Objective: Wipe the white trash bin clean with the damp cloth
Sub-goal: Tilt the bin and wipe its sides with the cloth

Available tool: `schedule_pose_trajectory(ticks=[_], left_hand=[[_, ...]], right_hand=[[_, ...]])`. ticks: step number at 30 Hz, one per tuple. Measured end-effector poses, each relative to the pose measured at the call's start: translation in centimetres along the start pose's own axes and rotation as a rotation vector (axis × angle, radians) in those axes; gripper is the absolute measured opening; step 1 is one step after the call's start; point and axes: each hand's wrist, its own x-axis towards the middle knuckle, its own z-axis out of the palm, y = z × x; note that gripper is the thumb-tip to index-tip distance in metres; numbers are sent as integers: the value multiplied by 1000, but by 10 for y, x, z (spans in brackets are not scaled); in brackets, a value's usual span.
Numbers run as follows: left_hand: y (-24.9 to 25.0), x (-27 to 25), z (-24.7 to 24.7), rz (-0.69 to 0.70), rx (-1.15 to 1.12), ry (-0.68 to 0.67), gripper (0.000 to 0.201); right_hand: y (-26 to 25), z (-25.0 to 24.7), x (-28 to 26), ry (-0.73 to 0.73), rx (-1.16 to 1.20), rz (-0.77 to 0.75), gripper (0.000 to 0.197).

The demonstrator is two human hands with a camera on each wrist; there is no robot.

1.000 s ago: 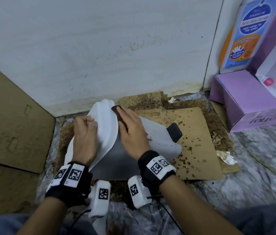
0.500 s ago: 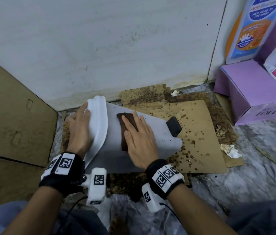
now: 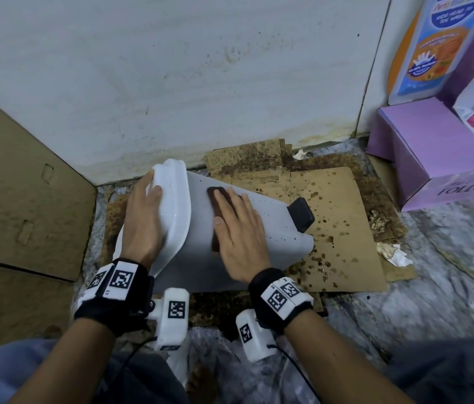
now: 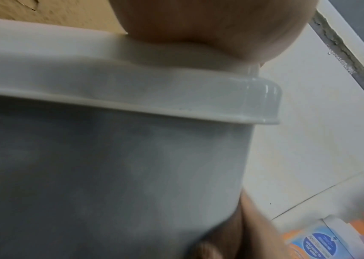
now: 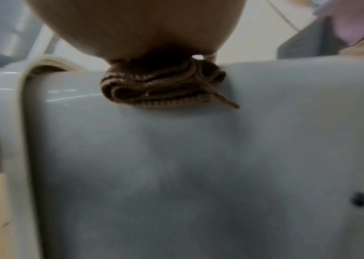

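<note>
**White bin on its side, brown cloth pressed to its wall**

White plastic trash bin [image 3: 247, 246] lies tipped on its side on a stained sheet of brown cardboard [image 3: 343, 228], at the foot of a pale wall [image 3: 171, 68]. Its lidded top points left, its narrower base right. A black pedal [image 3: 301, 214] sticks out near the base end. Small dark specks dot the bin's upper wall toward that end.

Folded dark brown cloth [image 3: 215, 205] lies flat on the upturned side wall, just right of the lid's rim. The right hand [image 3: 238, 231] covers it, fingers straight and spread, palm pressing down; nothing is pinched. The right wrist view shows the cloth [image 5: 163, 91] bunched in ribbed folds under the palm, a loose thread trailing onto the bin wall [image 5: 176, 175].

The left hand [image 3: 142, 220] rests on the white lid [image 3: 176, 205], fingers extended over its far edge, thumb lying across the lid's face. The left wrist view shows the heel of that hand [image 4: 190, 26] sitting on the lid rim [image 4: 132, 91], picture soft with blur.

Surroundings: brown splatter covers the cardboard, heavier at its edges. A tall sheet of plain cardboard [image 3: 20, 185] leans at the left. A purple box [image 3: 439, 158] stands at the right, with a blue and orange bottle [image 3: 428, 48] behind it. A crumpled scrap of white tissue [image 3: 393, 255] lies on the marbled grey floor [image 3: 448, 287] near the cardboard's right edge.
</note>
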Motion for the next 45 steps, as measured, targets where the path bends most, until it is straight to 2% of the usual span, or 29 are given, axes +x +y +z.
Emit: schedule_pose_trajectory(ticks=[4, 7, 12, 16, 23, 27, 32, 35, 38, 42, 45], left_hand=[[3, -2, 0, 25, 27, 5, 69], [11, -5, 6, -9, 20, 18, 69], [7, -1, 7, 2, 3, 25, 74], [-2, 3, 6, 46, 13, 8, 70], [-6, 3, 3, 7, -24, 21, 65], [-4, 6, 8, 24, 2, 16, 68], [4, 7, 10, 0, 15, 14, 71], [5, 7, 10, 25, 24, 13, 73], [4, 7, 8, 1, 2, 19, 68], [-2, 9, 2, -36, -37, 29, 61], [-1, 6, 1, -34, -32, 32, 58]], right_hand=[[27, -1, -1, 35, -67, 102, 59], [15, 2, 0, 110, -38, 47, 66], [-15, 11, -2, 135, 75, -87, 56], [-3, 9, -3, 126, 97, -99, 49], [81, 1, -13, 131, 34, 167, 52], [81, 6, -8, 194, 110, 222, 60], [37, 12, -5, 205, 152, 77, 55], [31, 12, -5, 192, 124, 13, 55], [45, 12, -5, 182, 81, 4, 53], [90, 11, -12, 209, 79, 152, 56], [117, 8, -18, 194, 40, 193, 59]])
